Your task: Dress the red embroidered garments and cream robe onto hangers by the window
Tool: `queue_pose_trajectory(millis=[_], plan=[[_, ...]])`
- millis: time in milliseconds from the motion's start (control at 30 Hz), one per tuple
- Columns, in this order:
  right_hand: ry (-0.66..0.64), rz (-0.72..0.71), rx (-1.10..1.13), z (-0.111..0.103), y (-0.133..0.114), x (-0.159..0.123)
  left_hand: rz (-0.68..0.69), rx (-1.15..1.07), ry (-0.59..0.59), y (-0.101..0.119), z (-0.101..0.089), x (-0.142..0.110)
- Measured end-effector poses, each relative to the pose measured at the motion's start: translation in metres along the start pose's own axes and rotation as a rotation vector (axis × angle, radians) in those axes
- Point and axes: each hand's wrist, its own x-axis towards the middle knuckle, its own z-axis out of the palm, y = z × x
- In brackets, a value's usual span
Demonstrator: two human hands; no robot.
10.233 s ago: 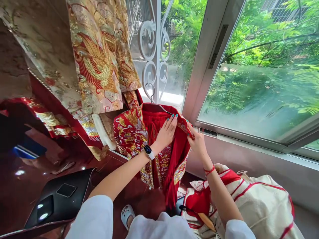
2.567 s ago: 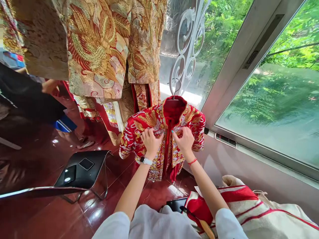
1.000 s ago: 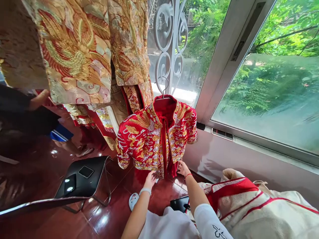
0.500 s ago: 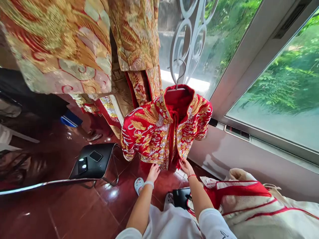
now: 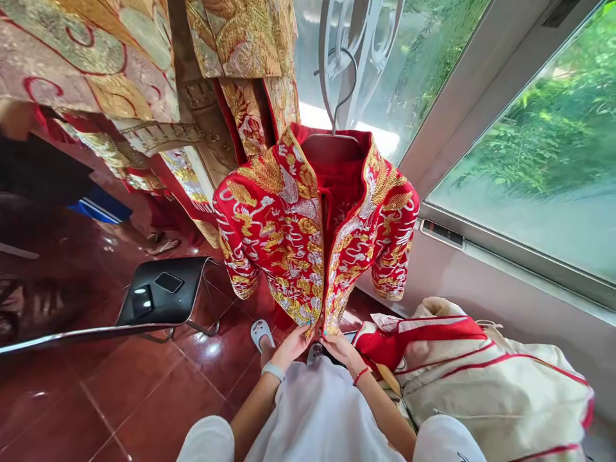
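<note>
A red jacket (image 5: 293,237) with dense gold and silver embroidery hangs in front of me. Its metal hanger (image 5: 344,96) is hooked on white scrolled ironwork by the window. My left hand (image 5: 294,343) pinches the lower front corner of the jacket's left-side panel in view. The opposite panel's bottom corner is gripped by my right hand (image 5: 338,346). Both front edges lie close together, with a narrow gap between them. The collar stands open at the top, showing the red lining. Fingertips of both hands are partly hidden by the hem.
More embroidered gold garments (image 5: 235,45) hang at upper left. A black chair (image 5: 180,301) with two phones stands on the red tiled floor. Cream and red fabric (image 5: 481,372) is heaped at lower right. A phone-like device (image 5: 441,233) lies on the window ledge. Someone in dark clothing (image 5: 43,173) is at far left.
Both hands have drawn the hem corners closer together and towards me, so the front gap has narrowed. The jacket appears larger and nearer, and the view has shifted.
</note>
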Motion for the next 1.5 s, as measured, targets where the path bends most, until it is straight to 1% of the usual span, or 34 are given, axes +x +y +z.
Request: queue_pose_trajectory(millis=[100,167,267,367,467,600,733,833,1000,1167,1500], plan=[[-0.078,0.005,-0.007,0.012,-0.002,-0.017,-0.022,0.004,-0.041,-0.002,-0.001,-0.016],[-0.099,-0.013,-0.004,0.018,-0.006,-0.024,0.017,-0.012,-0.073,-0.002,0.0,-0.026],[-0.083,-0.053,-0.013,0.021,-0.01,-0.027,0.116,-0.009,-0.128,-0.001,0.003,-0.04],[-0.049,-0.083,-0.045,0.018,-0.01,-0.023,0.175,0.068,-0.121,0.0,0.006,-0.046],[-0.006,-0.077,-0.072,0.013,-0.008,-0.019,0.188,0.114,-0.092,-0.001,0.01,-0.049],[-0.043,-0.065,-0.053,0.012,-0.007,-0.022,0.192,0.12,-0.109,-0.007,0.015,-0.054],[-0.044,-0.093,-0.068,0.015,-0.008,-0.03,0.168,0.14,-0.141,-0.012,0.02,-0.058],[-0.026,-0.134,-0.074,0.017,-0.007,-0.034,0.182,0.15,-0.171,-0.015,0.024,-0.058],[0.019,-0.153,-0.04,0.022,-0.003,-0.036,0.194,0.185,-0.156,-0.021,0.028,-0.057],[0.056,-0.141,-0.038,0.026,0.0,-0.038,0.203,0.163,-0.161,-0.023,0.03,-0.06],[0.023,-0.217,-0.034,0.026,0.011,-0.034,0.272,0.133,-0.14,-0.028,0.035,-0.062]])
